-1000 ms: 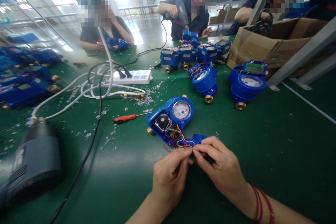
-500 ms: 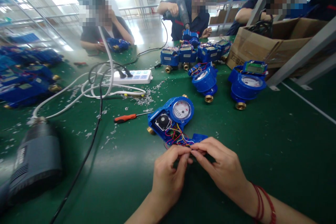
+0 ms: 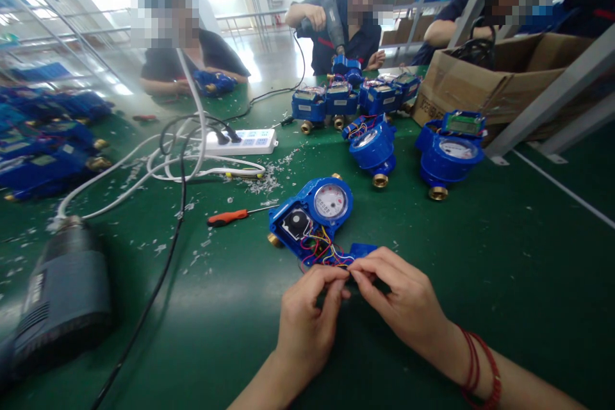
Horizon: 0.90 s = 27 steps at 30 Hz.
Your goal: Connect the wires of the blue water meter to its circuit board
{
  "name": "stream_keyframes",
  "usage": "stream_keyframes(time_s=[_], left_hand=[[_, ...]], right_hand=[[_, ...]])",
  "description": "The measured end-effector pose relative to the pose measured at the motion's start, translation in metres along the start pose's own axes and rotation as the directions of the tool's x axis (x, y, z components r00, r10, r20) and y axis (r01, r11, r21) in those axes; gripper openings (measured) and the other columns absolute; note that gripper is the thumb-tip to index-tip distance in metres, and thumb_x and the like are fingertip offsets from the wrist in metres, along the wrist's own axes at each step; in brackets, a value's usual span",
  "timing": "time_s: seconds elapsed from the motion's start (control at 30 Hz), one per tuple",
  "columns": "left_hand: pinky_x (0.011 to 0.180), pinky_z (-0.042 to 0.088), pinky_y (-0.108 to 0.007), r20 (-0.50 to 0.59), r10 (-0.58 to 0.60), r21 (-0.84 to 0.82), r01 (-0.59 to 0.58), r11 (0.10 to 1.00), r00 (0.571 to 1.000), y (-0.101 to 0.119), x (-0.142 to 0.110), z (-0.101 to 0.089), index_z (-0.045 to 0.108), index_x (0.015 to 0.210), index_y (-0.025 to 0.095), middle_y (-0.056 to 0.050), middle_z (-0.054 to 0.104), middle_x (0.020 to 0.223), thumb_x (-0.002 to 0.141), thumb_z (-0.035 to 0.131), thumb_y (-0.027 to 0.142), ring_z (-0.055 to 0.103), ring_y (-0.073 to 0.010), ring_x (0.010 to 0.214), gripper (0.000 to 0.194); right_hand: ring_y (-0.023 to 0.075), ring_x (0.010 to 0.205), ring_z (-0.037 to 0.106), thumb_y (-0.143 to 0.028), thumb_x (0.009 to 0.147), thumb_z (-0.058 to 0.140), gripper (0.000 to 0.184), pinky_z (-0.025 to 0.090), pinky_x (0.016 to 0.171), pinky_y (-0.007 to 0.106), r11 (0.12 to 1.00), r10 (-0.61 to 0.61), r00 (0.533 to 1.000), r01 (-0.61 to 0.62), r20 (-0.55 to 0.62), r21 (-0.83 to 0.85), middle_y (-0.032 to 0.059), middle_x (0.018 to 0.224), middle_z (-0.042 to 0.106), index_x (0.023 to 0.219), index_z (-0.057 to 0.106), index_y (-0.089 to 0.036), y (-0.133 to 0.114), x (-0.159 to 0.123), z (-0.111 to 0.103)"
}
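I have the meter [image 3: 310, 213] just beyond my left hand [image 3: 310, 311], farther from my right hand [image 3: 402, 298], both pinching wires [image 3: 328, 248].

"Can you read anything here?"
"No words or numbers for certain. The dial [image 3: 331, 202] of the open meter [image 3: 294, 224] carries a row of tiny figures and some red marks, too small to make out."
"And the cardboard box [image 3: 461, 86]?"
"Dark printed characters on its side, blurred."
"The near heat gun [image 3: 67, 301]?"
"Pale lettering, unreadable. Same with the white labels [image 3: 304, 108] on the back meters [image 3: 372, 99]."
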State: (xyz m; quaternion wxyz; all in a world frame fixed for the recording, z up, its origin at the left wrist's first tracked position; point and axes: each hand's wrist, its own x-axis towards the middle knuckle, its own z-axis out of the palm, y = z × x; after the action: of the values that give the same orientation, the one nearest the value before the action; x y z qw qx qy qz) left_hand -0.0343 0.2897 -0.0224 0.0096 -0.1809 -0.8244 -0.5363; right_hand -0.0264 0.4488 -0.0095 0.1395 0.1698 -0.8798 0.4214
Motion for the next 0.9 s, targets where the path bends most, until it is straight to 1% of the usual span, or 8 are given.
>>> stream_keyframes(time_s=[0.13,0.23,0.33,0.47,0.57,0.67,0.77,0.9], left_hand=[[0.062,0.046,-0.021,0.024,-0.034,-0.019,0.035,0.999,0.999,0.0,-0.001,-0.001,0.054,0.09,0.02,0.001,0.059,0.078,0.084,0.047,0.018,0.058,-0.0093,0.067,0.009],[0.061,0.045,-0.021,0.018,0.07,0.104,-0.071,0.992,0.997,-0.002,-0.001,-0.001,0.053,0.086,0.019,0.0,0.059,0.076,0.084,0.046,0.016,0.057,-0.0103,0.067,0.008],[0.058,0.043,-0.02,0.004,0.176,0.259,-0.171,0.951,0.984,-0.006,0.0,-0.002,0.054,0.085,0.019,0.001,0.061,0.073,0.084,0.046,0.015,0.058,-0.0102,0.064,0.009],[0.059,0.042,-0.021,-0.007,0.337,0.467,-0.295,0.834,0.942,-0.009,0.004,-0.007,0.056,0.087,0.018,0.001,0.065,0.074,0.083,0.05,0.014,0.059,-0.0106,0.062,0.008],[0.057,0.039,-0.023,0.02,0.448,0.585,-0.373,0.72,0.894,-0.011,0.006,-0.013,0.056,0.094,0.017,0.0,0.067,0.08,0.081,0.054,0.012,0.058,-0.0109,0.062,0.014],[0.056,0.037,-0.024,0.011,0.465,0.659,-0.356,0.663,0.885,-0.012,0.007,-0.018,0.055,0.098,0.017,-0.001,0.067,0.082,0.08,0.056,0.012,0.058,-0.0119,0.063,0.019],[0.059,0.04,-0.024,-0.031,0.396,0.631,-0.289,0.72,0.918,-0.011,0.008,-0.02,0.056,0.095,0.019,-0.001,0.065,0.08,0.08,0.055,0.013,0.057,-0.0127,0.064,0.016],[0.062,0.043,-0.021,-0.05,0.316,0.453,-0.26,0.853,0.947,-0.007,0.007,-0.021,0.056,0.092,0.018,-0.002,0.061,0.08,0.081,0.052,0.012,0.057,-0.0115,0.068,0.014]], right_hand=[[0.011,0.065,0.049,-0.017,0.085,0.048,0.011,0.039,0.062,0.024,0.994,0.105,0.992,-0.103,-0.064,0.036,0.0004,0.072,0.053,0.077,0.055,-0.016,0.002,0.003,-0.002],[0.0133,0.067,0.049,-0.025,0.087,0.047,0.018,0.039,0.062,0.027,0.986,0.168,0.982,-0.166,-0.089,0.033,0.0007,0.071,0.051,0.071,0.052,-0.017,0.006,0.004,-0.002],[0.0174,0.082,0.051,-0.033,0.081,0.057,0.017,0.041,0.072,0.03,0.992,0.127,0.992,-0.127,-0.003,0.024,0.0034,0.086,0.055,0.088,0.054,-0.018,0.011,0.005,0.0],[0.0185,0.094,0.052,-0.026,0.083,0.055,0.017,0.04,0.082,0.034,0.998,0.067,0.989,-0.068,0.135,0.004,0.0034,0.097,0.059,0.099,0.054,-0.021,0.013,0.005,0.004],[0.0184,0.091,0.053,-0.022,0.085,0.051,0.012,0.042,0.08,0.034,0.997,0.069,0.989,-0.073,0.134,0.025,0.0045,0.094,0.059,0.096,0.056,-0.02,0.011,0.005,0.004],[0.0177,0.083,0.054,-0.022,0.084,0.052,0.009,0.044,0.074,0.032,0.995,0.078,0.991,-0.085,0.105,0.058,0.0045,0.088,0.058,0.09,0.057,-0.018,0.008,0.006,0.003],[0.0162,0.08,0.053,-0.019,0.082,0.052,0.007,0.043,0.072,0.03,0.992,0.089,0.992,-0.097,0.09,0.086,0.0031,0.084,0.057,0.086,0.058,-0.018,0.005,0.008,0.002],[0.0153,0.079,0.053,-0.018,0.082,0.052,0.006,0.042,0.071,0.028,0.985,0.115,0.989,-0.125,0.09,0.115,0.0023,0.083,0.056,0.086,0.057,-0.018,0.004,0.008,0.002]])
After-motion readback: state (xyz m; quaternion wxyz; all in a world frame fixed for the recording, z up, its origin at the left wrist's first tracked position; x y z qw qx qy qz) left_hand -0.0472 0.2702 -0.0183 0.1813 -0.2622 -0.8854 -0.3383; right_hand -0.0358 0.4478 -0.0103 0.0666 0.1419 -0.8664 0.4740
